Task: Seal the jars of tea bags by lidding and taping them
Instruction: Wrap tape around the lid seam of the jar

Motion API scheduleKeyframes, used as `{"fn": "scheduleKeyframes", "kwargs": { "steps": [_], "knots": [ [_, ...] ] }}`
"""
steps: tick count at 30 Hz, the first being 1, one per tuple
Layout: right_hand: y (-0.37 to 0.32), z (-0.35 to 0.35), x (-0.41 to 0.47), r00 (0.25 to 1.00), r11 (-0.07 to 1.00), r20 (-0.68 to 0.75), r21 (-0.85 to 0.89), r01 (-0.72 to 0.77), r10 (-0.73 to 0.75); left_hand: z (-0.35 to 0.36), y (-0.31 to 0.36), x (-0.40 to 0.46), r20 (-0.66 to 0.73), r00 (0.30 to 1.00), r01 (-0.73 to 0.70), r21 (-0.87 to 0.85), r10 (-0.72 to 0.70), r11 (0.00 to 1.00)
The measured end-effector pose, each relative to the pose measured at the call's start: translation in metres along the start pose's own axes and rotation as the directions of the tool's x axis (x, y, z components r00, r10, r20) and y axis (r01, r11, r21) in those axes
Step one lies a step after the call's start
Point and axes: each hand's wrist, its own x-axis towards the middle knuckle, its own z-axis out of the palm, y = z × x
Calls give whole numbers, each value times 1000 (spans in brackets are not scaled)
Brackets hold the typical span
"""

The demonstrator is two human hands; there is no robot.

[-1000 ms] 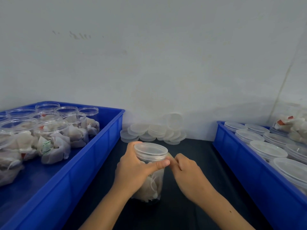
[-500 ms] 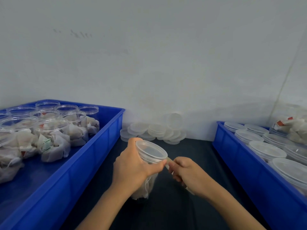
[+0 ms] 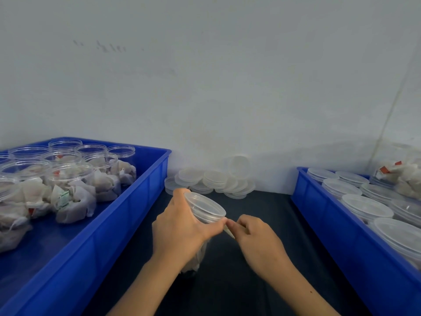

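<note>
Blue bin [image 3: 127, 215] of open jars on the left, another bin [image 3: 341, 242] with lidded ones on the right. In the middle, left hand [image 3: 180, 233] wraps a tilted lidded jar [image 3: 205, 208] (tea bags inside); right hand [image 3: 255, 233] pinches a tape strip [image 3: 229, 231] at its rim.

The left hand [image 3: 180, 233] hides most of the jar [image 3: 205, 210]; the tape strip [image 3: 229, 231] by the right hand [image 3: 255, 238] is barely discernible.

I can't read any words or nos. here. The tea bags [image 3: 68, 197] have little red & green tags, but the print on them is too small & blurry.
</note>
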Motion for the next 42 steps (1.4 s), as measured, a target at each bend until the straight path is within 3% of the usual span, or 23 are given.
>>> {"fn": "scheduleKeyframes", "kwargs": {
  "steps": [6,9,16,19,21,22,25,30,35,39,42],
  "knots": [
    [2,6,1,998,998,28,32,-49,48,1,3,-6,11,996,-84,12,84,996],
    [2,13,1,998,998,-25,-28,-59,58,3,4,-8,-34,991,-125,23,126,992],
    [9,28,6,991,985,-55,129,-111,119,-4,8,-9,-15,981,-189,112,192,976],
    [22,16,23,980,984,-117,93,-154,164,-12,15,-22,24,988,-153,-43,154,987],
    [43,-4,36,948,961,-201,176,-211,245,-15,25,-38,56,989,-119,-213,134,970],
    [52,-8,37,940,954,-230,224,-201,253,-15,29,-41,80,984,-139,-208,159,968],
    [62,3,27,962,985,-219,89,-147,163,-7,36,-37,121,980,-142,-124,157,982],
    [57,19,27,968,999,-249,52,-8,20,2,23,-23,81,994,-64,-82,71,995],
    [58,25,21,968,993,-224,29,119,-109,3,13,-16,73,997,-19,-114,27,993],
    [60,36,22,934,972,-270,-90,219,-235,4,9,-15,75,997,-3,-145,14,989],
    [63,45,23,939,949,-160,-139,283,-304,4,5,-14,64,998,13,-194,-1,981]
  ]
}}
